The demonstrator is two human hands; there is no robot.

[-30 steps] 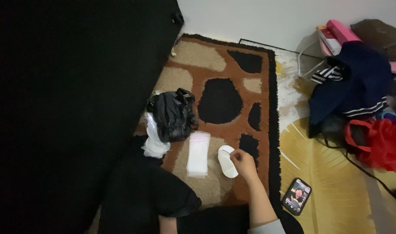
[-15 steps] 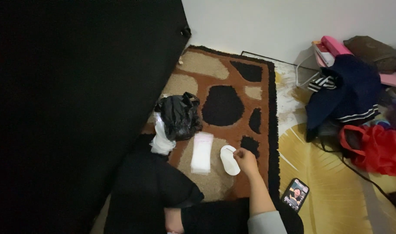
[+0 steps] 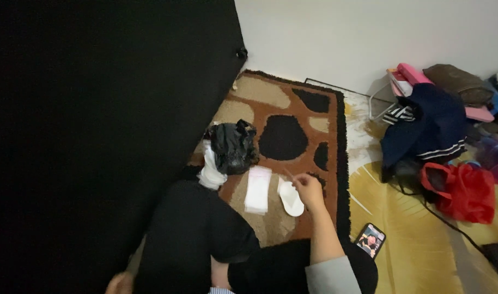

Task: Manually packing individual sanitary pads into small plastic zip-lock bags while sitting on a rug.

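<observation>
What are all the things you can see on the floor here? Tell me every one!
rug: one, brown with tan and black patches, middle of the floor
black bag: one, crumpled, on the rug's left side
flat white pad: one, white, on the rug below the bag
small white oval piece: one, white, beside the pad, under the right hand
white bundle: one, left of the bag
phone: one, dark with lit screen, on the yellow mat
pile of clothes: navy, striped, pink, at right
red bag: one, right
right hand: one, touching the oval piece
left hand: one, bottom edge, mostly hidden
</observation>
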